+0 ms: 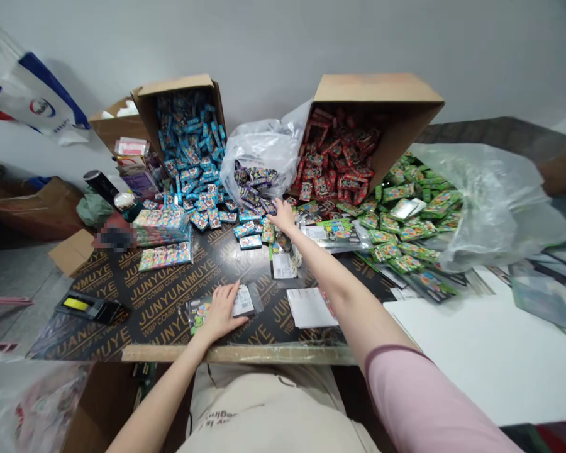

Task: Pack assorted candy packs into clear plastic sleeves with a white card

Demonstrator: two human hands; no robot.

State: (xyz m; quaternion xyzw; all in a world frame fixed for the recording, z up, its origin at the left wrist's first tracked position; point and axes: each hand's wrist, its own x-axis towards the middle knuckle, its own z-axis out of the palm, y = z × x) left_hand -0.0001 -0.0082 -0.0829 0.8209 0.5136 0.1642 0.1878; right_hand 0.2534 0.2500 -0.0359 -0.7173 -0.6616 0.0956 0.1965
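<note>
Near the table's front edge, my left hand (225, 309) lies with its fingers spread on a flat clear package (199, 311) that has green print and a white label. My right hand (282, 216) reaches forward to the small purple packets (253, 186) at the mouth of a clear plastic bag (236, 141). Its fingertips touch or nearly touch the lowest packets, and whether it grips one is too small to tell. Blue packets (204, 189) spill beside it on the left. A labelled clear package (283, 264) lies below my right hand.
Open cardboard boxes hold blue packets and red packets (332, 163). Green packets (405, 229) spread at the right, beside a plastic bag (495, 195). Stacked multicoloured packs (164, 257) and a black tape dispenser (92, 307) are at the left. White cards (311, 308) lie near the front edge.
</note>
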